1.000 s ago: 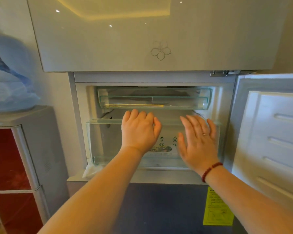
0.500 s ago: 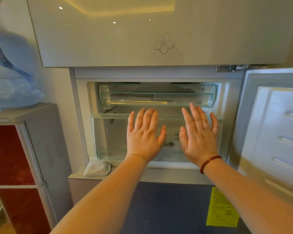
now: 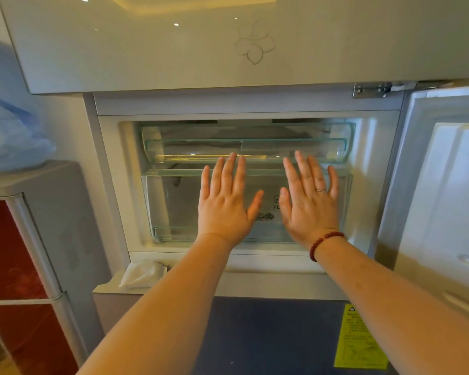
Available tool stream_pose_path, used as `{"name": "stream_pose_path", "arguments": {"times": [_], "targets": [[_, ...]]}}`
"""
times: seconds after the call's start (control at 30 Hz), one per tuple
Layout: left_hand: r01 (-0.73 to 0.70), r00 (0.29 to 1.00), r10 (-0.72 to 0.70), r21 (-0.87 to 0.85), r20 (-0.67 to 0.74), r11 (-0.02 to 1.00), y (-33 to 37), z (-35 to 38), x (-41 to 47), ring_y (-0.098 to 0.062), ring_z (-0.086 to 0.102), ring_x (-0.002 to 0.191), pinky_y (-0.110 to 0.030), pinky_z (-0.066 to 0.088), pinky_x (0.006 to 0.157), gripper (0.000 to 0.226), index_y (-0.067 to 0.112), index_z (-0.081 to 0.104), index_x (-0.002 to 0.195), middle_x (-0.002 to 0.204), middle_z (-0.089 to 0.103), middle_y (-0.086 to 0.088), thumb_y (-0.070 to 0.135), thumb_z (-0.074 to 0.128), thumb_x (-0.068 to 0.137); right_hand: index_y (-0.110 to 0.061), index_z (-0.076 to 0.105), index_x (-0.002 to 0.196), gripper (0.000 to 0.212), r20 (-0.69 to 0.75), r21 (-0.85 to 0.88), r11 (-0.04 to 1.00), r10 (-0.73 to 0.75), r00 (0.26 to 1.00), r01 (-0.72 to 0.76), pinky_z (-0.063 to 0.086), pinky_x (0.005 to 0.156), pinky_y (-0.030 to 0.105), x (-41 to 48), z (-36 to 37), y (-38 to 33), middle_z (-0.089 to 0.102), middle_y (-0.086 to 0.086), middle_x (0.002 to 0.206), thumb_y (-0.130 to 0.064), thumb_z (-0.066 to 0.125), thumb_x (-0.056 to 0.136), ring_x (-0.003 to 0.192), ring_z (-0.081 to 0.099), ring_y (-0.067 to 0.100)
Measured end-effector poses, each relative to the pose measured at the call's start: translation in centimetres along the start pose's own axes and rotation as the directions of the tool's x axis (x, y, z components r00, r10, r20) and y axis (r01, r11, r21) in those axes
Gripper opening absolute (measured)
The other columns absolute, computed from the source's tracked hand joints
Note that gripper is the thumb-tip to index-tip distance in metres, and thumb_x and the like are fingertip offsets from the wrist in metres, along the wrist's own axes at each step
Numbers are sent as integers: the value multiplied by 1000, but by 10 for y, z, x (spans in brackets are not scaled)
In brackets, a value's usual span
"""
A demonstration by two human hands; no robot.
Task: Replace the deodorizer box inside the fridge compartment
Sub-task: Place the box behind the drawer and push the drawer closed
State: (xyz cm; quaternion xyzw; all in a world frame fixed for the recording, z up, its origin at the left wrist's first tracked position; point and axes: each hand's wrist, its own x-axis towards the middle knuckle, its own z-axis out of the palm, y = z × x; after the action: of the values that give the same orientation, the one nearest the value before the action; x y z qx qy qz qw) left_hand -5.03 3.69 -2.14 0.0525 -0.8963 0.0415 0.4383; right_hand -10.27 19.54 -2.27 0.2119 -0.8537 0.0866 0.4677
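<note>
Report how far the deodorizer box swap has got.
Done: the compartment door stands open. In hand: left hand and right hand are flat, fingers straight, at the front of the clear drawer, holding nothing. Left: a white pouch lies on the ledge outside; no box shows inside.

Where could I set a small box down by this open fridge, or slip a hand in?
The ledge below the clear drawer is bare from the white packet to the open door. A hand might pass the slot between drawer and upper tray, beside the left hand. It and the right hand crowd the drawer's front.
</note>
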Motion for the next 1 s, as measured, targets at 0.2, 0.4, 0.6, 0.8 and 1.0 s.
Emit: {"name": "stream_pose_path", "arguments": {"times": [0.2, 0.4, 0.6, 0.8, 1.0], "targets": [[-6, 1000, 6, 13, -12, 1000, -3, 13, 8, -25, 6, 149, -42, -5, 120, 73, 15, 8, 153, 162, 13, -9, 58, 16, 96, -17, 20, 150, 57, -9, -26, 1000, -11, 1000, 10, 5, 115, 51, 4, 15, 4, 18, 9, 159, -38, 26, 98, 143, 25, 29], [-4, 1000, 4, 23, -14, 1000, -5, 24, 13, -25, 2, 149, -44, -3, 120, 73, 15, 5, 153, 162, 8, -10, 59, 16, 95, -15, 22, 150, 58, -69, -28, 999, -38, 997, 36, 5, 116, 51, 7, 30, 7, 8, 6, 156, -39, 30, 97, 141, 23, 29], [-3, 1000, 3, 23, 5, 1000, -6, 21, 12, -24, 0, 149, -43, -6, 120, 73, 16, 2, 153, 162, 5, -8, 59, 17, 96, -13, 24, 149, 58, -71, -29, 999, -39, 997, 37, 7, 115, 53, 7, 29, 6, 8, 6, 156, -38, 33, 97, 139, 21, 29], [-28, 998, 28, -8, 49, 1000, -14, 31, -34, -25, -5, 149, -43, 3, 120, 75, 15, -2, 153, 161, -3, -7, 55, 27, 97, -12, 26, 147, 58, 33, -70, 997, -16, 999, 18, 3, 114, 51, 7, 19, 3, 7, 8, 157, -40, 27, 96, 140, 27, 33], [46, 982, -41, -22, 182, 999, -2, 36, -81, -25, 55, 89, -35, 47, 77, 38, 16, 60, 102, 101, 61, -6, 43, 34, 93, -17, 8, 152, 59, 192, -153, 988, 23, 981, 7, -9, 114, 46, 7, 2, 0, -1, 6, 162, -43, 14, 99, 147, 11, 29]]}}
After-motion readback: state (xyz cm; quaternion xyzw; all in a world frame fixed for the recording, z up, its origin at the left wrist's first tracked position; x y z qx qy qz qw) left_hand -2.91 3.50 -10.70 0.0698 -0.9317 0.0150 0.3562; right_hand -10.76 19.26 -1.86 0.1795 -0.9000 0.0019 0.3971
